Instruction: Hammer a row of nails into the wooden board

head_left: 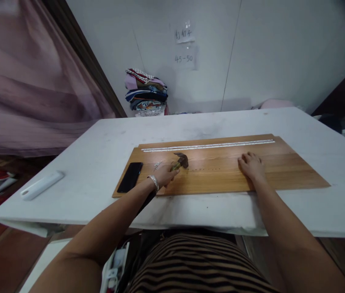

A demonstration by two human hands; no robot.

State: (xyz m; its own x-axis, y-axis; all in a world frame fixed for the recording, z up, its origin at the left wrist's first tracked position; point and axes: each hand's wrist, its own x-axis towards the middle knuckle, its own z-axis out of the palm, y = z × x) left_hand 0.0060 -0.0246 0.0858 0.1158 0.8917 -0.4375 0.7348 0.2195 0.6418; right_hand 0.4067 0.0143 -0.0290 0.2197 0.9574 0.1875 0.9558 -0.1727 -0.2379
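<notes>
My left hand [166, 176], with a silver bracelet on the wrist, is closed round the handle of a small hammer [181, 160]. Its dark head rests on a long wooden board [297, 167] lying on a white table [99, 146]. A row of small nails or dots [204, 169] runs along the board just right of the hammer head. My right hand [251, 166] lies on the board further right, fingers curled downward and pressing on the wood, holding nothing. Loose nails [157, 165] lie beside my left hand.
A black phone [130, 177] lies on the board's left end. A long white strip [209, 145] runs along the board's far edge. A white handle-like object [42, 185] sits at the table's left. Folded clothes [146, 92] are stacked by the wall.
</notes>
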